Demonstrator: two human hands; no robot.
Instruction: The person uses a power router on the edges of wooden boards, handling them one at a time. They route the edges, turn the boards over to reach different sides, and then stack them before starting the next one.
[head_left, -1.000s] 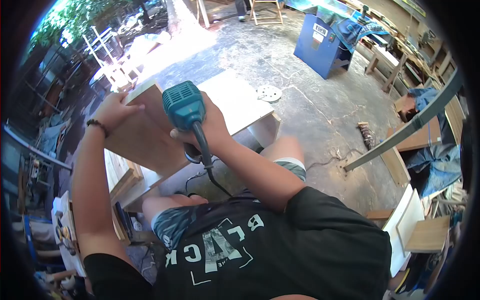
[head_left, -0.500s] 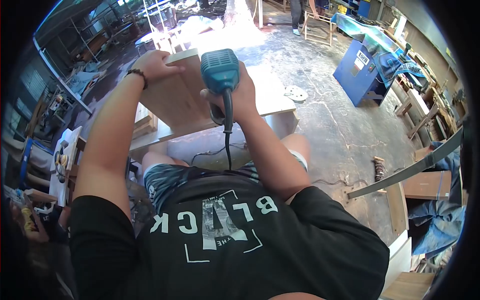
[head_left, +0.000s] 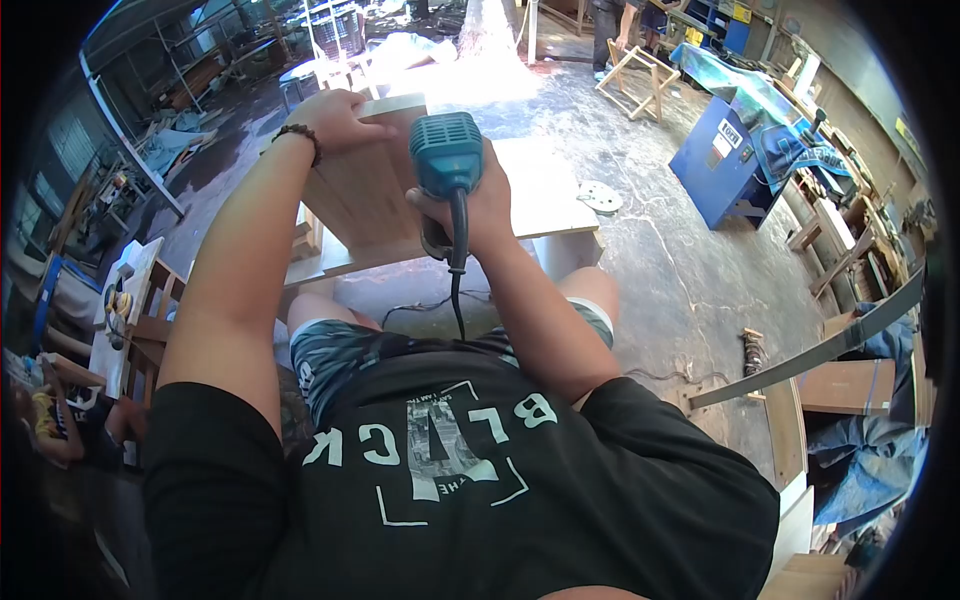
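Observation:
My left hand (head_left: 338,125) grips the top edge of an upright wooden piece (head_left: 370,190), thumb on its near side. My right hand (head_left: 480,205) is wrapped round a teal power tool (head_left: 447,150), held against or close to the right side of that piece; the contact is hidden. A black cord (head_left: 459,230) hangs from the tool towards my lap. The upright piece stands on a pale wooden board (head_left: 545,190) in front of my knees. Smaller wood pieces (head_left: 306,240) lie on the board's left part.
A round pale disc (head_left: 600,197) is beyond the board's right end. A blue cabinet (head_left: 712,160) stands at the right, near a wooden frame (head_left: 640,85) held by a person (head_left: 607,35). Another person (head_left: 62,425) is at the far left. A cord crosses the floor.
My left hand and the top of the wooden piece have shifted slightly right in view. The tool sits slightly lower and further right. The distant wooden frame is now tilted.

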